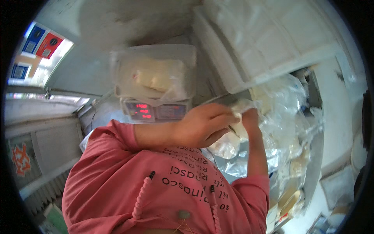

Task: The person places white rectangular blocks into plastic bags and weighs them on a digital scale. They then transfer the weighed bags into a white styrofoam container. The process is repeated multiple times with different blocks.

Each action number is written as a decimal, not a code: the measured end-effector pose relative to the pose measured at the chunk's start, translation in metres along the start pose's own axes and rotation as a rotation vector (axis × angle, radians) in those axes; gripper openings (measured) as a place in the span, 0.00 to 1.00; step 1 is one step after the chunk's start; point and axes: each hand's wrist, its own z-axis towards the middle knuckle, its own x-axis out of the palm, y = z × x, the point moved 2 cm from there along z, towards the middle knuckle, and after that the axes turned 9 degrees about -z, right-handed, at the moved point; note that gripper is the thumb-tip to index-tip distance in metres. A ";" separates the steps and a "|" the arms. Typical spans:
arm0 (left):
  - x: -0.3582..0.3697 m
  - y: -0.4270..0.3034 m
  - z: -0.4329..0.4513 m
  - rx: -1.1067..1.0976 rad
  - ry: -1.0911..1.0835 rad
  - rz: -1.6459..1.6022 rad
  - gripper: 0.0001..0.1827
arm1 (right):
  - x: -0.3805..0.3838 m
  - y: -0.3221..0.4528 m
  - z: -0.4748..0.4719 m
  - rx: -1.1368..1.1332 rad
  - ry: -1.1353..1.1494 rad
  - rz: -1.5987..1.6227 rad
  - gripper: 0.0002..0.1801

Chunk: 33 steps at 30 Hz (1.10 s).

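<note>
My left hand (207, 124) reaches across my chest, its fingertips pinching the edge of a clear plastic bag (226, 146) with pale contents. Close beside it, my right hand (250, 118) grips the bag's gathered upper part; its fingertips are partly hidden and blurred. The bag hangs in front of my chest, between my two forearms. Beyond my left hand stands a digital weighing scale (156, 110) with lit red digits. On the scale rests a translucent plastic tub (155, 51) holding pale, yellowish slabs (155, 77) and some thin plastic film.
Several clear plastic bags (280, 117) with pale contents crowd the right side. A large white tray or lid (263, 44) stands at the back right. At the left, printed code cards (36, 41) hang by a window. A pale oval container (290, 201) sits low on the right.
</note>
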 end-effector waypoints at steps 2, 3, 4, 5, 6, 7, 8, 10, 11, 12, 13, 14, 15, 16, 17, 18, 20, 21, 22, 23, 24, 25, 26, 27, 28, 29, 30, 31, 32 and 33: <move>-0.048 -0.013 -0.034 0.104 0.000 0.140 0.24 | -0.052 0.021 -0.035 0.005 -0.306 0.107 0.07; -0.074 -0.018 -0.050 0.085 -0.156 0.357 0.25 | -0.091 0.036 -0.051 0.060 -0.351 0.214 0.08; -0.096 -0.023 -0.066 0.069 -0.308 0.573 0.27 | -0.119 0.042 -0.067 0.169 -0.258 0.181 0.08; -0.115 -0.025 -0.076 0.062 -0.510 0.737 0.30 | -0.147 0.047 -0.080 0.281 -0.165 0.145 0.08; -0.131 -0.030 -0.077 -0.083 -0.555 0.930 0.33 | -0.181 0.056 -0.090 0.346 -0.112 0.122 0.08; -0.148 -0.022 -0.083 -0.107 -0.601 0.958 0.34 | -0.213 0.065 -0.098 0.407 -0.060 0.098 0.09; -0.160 -0.013 -0.083 -0.183 -0.618 0.973 0.32 | -0.245 0.076 -0.105 0.360 -0.100 0.205 0.08; -0.184 0.009 -0.084 -0.407 -0.632 0.682 0.26 | -0.296 0.103 -0.110 0.254 -0.158 0.373 0.07; -0.190 0.023 -0.091 -0.554 -0.627 0.385 0.22 | -0.315 0.119 -0.104 0.178 -0.170 0.436 0.07; -0.193 0.033 -0.096 -0.683 -0.609 0.076 0.19 | -0.326 0.136 -0.097 0.108 -0.182 0.497 0.07; -0.196 0.033 -0.094 -0.664 -0.640 -0.110 0.17 | -0.331 0.154 -0.087 0.043 -0.221 0.577 0.07; -0.199 0.029 -0.089 -0.641 -0.669 -0.296 0.14 | -0.335 0.175 -0.073 -0.024 -0.258 0.657 0.08; -0.202 0.025 -0.085 -0.618 -0.695 -0.484 0.12 | -0.338 0.201 -0.052 -0.163 -0.277 0.625 0.09; -0.205 0.018 -0.084 -0.589 -0.727 -0.413 0.13 | -0.331 0.223 -0.026 -0.194 -0.212 0.710 0.10; -0.211 0.015 -0.081 -0.618 -0.702 -0.450 0.14 | -0.324 0.239 -0.003 -0.310 -0.139 0.756 0.11; -0.217 0.012 -0.079 -0.648 -0.681 -0.482 0.15 | -0.318 0.261 0.020 -0.305 -0.072 0.793 0.10; -0.224 0.011 -0.081 -0.695 -0.645 -0.534 0.17 | -0.296 0.294 0.074 -0.368 -0.003 0.673 0.08; -0.226 0.012 -0.083 -0.715 -0.623 -0.557 0.18 | -0.280 0.305 0.099 -0.381 -0.019 0.611 0.08; -0.228 0.013 -0.084 -0.735 -0.597 -0.579 0.19 | -0.265 0.313 0.120 -0.392 -0.038 0.551 0.08; -0.228 0.013 -0.084 -0.745 -0.575 -0.594 0.19 | -0.253 0.317 0.140 -0.398 -0.072 0.513 0.08; -0.227 0.013 -0.084 -0.756 -0.552 -0.611 0.19 | -0.241 0.320 0.157 -0.402 -0.104 0.474 0.08; -0.228 0.014 -0.085 -0.768 -0.540 -0.627 0.19 | -0.233 0.324 0.169 -0.415 -0.133 0.433 0.08; -0.231 0.013 -0.084 -0.777 -0.535 -0.649 0.19 | -0.228 0.327 0.176 -0.446 -0.127 0.409 0.07; -0.233 0.013 -0.086 -0.779 -0.542 -0.676 0.19 | -0.223 0.330 0.181 -0.483 -0.116 0.384 0.07; -0.234 0.014 -0.086 -0.779 -0.546 -0.705 0.18 | -0.221 0.333 0.183 -0.518 -0.106 0.359 0.07; -0.235 0.015 -0.087 -0.778 -0.549 -0.733 0.18 | -0.221 0.334 0.184 -0.520 -0.070 0.383 0.08; -0.236 0.015 -0.087 -0.781 -0.535 -0.751 0.19 | -0.223 0.335 0.185 -0.524 -0.032 0.404 0.08; -0.237 0.014 -0.087 -0.783 -0.522 -0.770 0.20 | -0.224 0.336 0.186 -0.527 0.006 0.424 0.08; -0.238 0.014 -0.087 -0.785 -0.509 -0.787 0.22 | -0.220 0.336 0.191 -0.537 0.099 0.472 0.09; -0.238 0.016 -0.086 -0.786 -0.505 -0.802 0.21 | -0.215 0.334 0.198 -0.542 0.190 0.519 0.10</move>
